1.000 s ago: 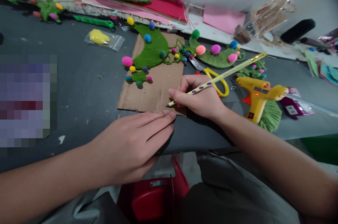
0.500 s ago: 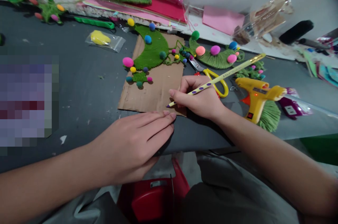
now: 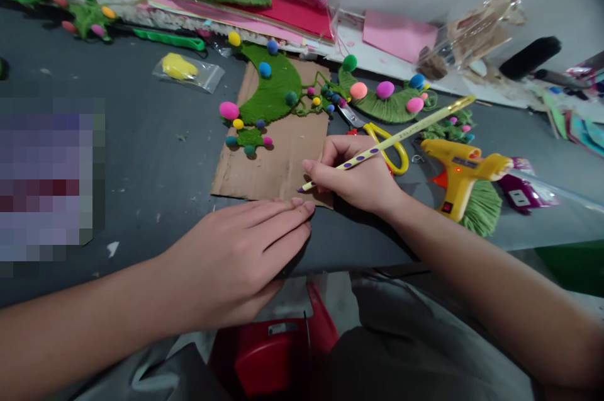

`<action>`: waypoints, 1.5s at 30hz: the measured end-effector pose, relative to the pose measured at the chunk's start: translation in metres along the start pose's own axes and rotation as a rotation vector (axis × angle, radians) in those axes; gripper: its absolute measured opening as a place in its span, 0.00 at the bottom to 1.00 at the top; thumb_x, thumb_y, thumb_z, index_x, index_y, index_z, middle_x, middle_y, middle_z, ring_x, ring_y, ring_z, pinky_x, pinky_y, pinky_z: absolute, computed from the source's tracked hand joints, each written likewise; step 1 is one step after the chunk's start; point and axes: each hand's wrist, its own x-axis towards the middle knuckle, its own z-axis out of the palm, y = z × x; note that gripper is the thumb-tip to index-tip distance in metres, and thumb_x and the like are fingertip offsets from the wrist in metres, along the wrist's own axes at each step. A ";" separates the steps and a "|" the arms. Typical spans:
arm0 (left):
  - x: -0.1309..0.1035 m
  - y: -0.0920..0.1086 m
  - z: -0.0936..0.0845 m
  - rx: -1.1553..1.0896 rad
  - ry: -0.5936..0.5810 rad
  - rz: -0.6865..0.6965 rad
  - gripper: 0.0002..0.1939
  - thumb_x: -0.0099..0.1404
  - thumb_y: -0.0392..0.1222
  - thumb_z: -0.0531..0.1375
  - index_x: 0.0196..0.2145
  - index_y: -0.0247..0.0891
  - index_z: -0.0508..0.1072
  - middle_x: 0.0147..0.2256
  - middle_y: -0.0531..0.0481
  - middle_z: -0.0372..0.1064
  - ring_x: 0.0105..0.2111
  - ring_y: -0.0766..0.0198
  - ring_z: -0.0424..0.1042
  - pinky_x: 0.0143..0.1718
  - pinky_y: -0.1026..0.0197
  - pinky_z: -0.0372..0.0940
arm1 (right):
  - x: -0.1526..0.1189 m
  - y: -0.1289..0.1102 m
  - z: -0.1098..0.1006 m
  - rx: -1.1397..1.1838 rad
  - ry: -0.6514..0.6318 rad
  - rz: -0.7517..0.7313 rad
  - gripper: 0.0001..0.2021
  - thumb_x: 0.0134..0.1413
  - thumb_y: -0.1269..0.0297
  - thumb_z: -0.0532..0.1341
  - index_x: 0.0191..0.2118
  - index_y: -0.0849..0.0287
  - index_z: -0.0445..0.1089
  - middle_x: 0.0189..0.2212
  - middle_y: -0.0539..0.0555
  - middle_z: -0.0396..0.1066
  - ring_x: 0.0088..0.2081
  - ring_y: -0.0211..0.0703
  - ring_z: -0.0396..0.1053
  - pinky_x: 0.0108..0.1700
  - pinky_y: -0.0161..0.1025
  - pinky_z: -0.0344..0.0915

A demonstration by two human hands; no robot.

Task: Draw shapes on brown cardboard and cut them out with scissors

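"In the head view, what is the right hand (image 3: 363,180) doing?"
"Its fingers pinch a pale yellow pencil with purple dots (image 3: 409,133), slanted, with its dark tip at the near part of a brown cardboard piece (image 3: 278,168). I can't tell whether it touches, and I see no drawn line there."
"And the left hand (image 3: 240,250)?"
"Flat, fingers straight and together, gripping nothing, fingertips at the cardboard's near edge."
"Where is the cardboard?"
"On the dark grey surface (image 3: 141,136), with a green yarn-covered crescent (image 3: 280,89) over its far part."
"Anything to the right?"
"Yellow-handled scissors (image 3: 404,158) just beyond the right hand, then a yellow glue gun (image 3: 460,182) with a small red light glowing."
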 end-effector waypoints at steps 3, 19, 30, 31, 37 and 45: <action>0.000 0.001 0.000 -0.004 0.002 -0.005 0.21 0.67 0.39 0.58 0.56 0.26 0.72 0.61 0.34 0.69 0.61 0.45 0.70 0.61 0.46 0.71 | 0.000 0.000 0.000 0.015 -0.023 0.012 0.16 0.51 0.70 0.68 0.21 0.56 0.61 0.15 0.46 0.70 0.17 0.34 0.68 0.18 0.30 0.60; -0.003 0.001 0.001 -0.003 -0.002 -0.020 0.23 0.67 0.40 0.58 0.57 0.29 0.72 0.63 0.37 0.68 0.62 0.48 0.69 0.62 0.47 0.69 | -0.002 -0.001 -0.001 0.034 0.044 0.000 0.19 0.53 0.59 0.72 0.22 0.57 0.63 0.17 0.47 0.71 0.18 0.34 0.67 0.20 0.31 0.63; -0.001 0.002 0.000 -0.018 0.013 -0.023 0.21 0.68 0.40 0.56 0.55 0.29 0.73 0.61 0.36 0.70 0.59 0.46 0.72 0.59 0.46 0.72 | -0.003 0.002 -0.002 -0.029 0.087 -0.034 0.18 0.49 0.71 0.68 0.21 0.55 0.57 0.17 0.46 0.68 0.20 0.35 0.66 0.22 0.34 0.61; -0.001 0.002 -0.001 -0.015 0.012 -0.020 0.20 0.68 0.40 0.56 0.55 0.28 0.73 0.61 0.36 0.70 0.59 0.46 0.72 0.58 0.46 0.73 | -0.003 0.003 -0.002 -0.052 0.095 -0.059 0.18 0.50 0.71 0.67 0.20 0.55 0.56 0.16 0.45 0.66 0.20 0.34 0.64 0.22 0.34 0.60; -0.001 0.001 0.000 -0.008 0.010 -0.013 0.21 0.69 0.41 0.56 0.56 0.28 0.73 0.61 0.36 0.70 0.59 0.45 0.72 0.58 0.45 0.73 | -0.003 0.005 -0.001 -0.137 0.101 -0.072 0.19 0.55 0.65 0.66 0.20 0.56 0.58 0.16 0.46 0.64 0.20 0.34 0.62 0.24 0.34 0.58; -0.001 0.001 -0.001 -0.015 0.002 -0.017 0.21 0.66 0.39 0.57 0.55 0.28 0.73 0.61 0.35 0.70 0.59 0.44 0.72 0.59 0.45 0.72 | -0.002 0.004 -0.001 -0.169 0.105 -0.064 0.18 0.54 0.65 0.66 0.20 0.56 0.58 0.16 0.47 0.64 0.21 0.35 0.63 0.23 0.34 0.57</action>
